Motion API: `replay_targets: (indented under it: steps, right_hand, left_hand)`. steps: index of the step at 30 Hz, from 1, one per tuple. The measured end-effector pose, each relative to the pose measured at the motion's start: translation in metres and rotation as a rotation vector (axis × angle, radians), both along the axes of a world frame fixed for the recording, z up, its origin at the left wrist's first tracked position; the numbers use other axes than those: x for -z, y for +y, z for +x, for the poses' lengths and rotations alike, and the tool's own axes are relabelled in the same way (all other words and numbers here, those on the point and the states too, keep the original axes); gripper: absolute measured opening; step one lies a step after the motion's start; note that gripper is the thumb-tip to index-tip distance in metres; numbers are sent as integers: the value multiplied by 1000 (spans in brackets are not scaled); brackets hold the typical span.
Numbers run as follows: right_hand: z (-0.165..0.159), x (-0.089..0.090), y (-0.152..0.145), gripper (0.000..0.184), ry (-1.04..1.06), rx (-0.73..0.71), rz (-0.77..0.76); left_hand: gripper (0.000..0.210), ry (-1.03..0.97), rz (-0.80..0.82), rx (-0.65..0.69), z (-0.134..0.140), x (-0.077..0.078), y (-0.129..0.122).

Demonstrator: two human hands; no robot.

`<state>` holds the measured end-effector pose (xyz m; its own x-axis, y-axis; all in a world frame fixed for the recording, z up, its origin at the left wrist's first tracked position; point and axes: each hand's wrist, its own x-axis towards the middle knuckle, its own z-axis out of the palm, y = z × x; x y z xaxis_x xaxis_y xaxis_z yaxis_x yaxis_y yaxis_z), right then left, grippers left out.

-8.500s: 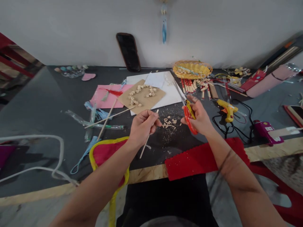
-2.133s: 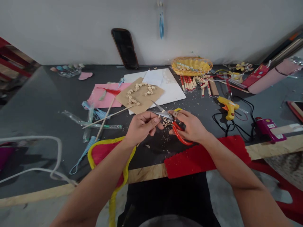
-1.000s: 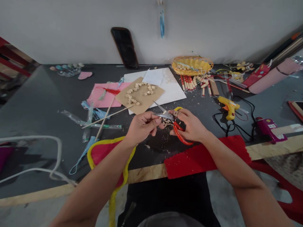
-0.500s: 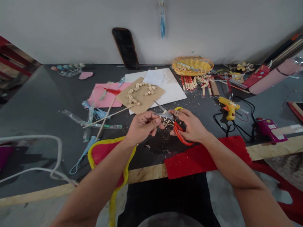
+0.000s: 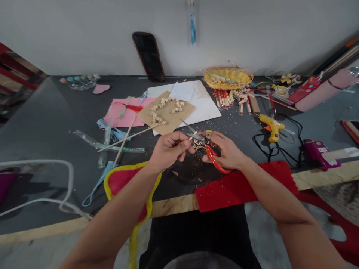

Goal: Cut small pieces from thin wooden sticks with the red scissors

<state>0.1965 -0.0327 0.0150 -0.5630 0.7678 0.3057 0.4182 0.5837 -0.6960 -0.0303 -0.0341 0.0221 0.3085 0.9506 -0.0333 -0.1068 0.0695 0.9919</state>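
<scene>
My right hand (image 5: 224, 149) grips a pair of red-handled scissors (image 5: 215, 158), whose blades are spread and point up and to the left. Between the finger and thumb of my left hand (image 5: 172, 149) is a thin pale wooden stick (image 5: 193, 136), its end at the scissor blades. Below them on the dark table lie several short cut stick pieces (image 5: 198, 143) among fine crumbs. Further back, a brown paper sheet (image 5: 165, 114) carries small clusters of similar pale pieces (image 5: 157, 118).
A yellow glue gun (image 5: 270, 128) with a black cord lies to the right, past red felt (image 5: 224, 190). Behind stand a yellow basket (image 5: 228, 77) and a propped phone (image 5: 148, 56). Leftward are crossed wooden sticks (image 5: 125, 139), blue tassels (image 5: 105, 175) and pink paper (image 5: 114, 112).
The scissors have shifted slightly, with the handles a little lower and further right. My left hand stays nearly in place, and the stick at the blades shows more clearly.
</scene>
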Motion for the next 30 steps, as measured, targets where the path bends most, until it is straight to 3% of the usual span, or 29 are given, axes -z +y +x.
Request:
replay_targets:
  steps: [7,17,30]
  right_hand:
    - [1,-3,0,74,-93,79,126]
    - [0,-4,-1,71,-26,49,39]
    - [-1,-2,-1,72,-53,48,65]
  left_hand:
    - [30,21,10,-14,2,-7,-1]
    - [32,-18,21,-46,2,-1,0]
    - [29,21,72,-58,4,-5,0]
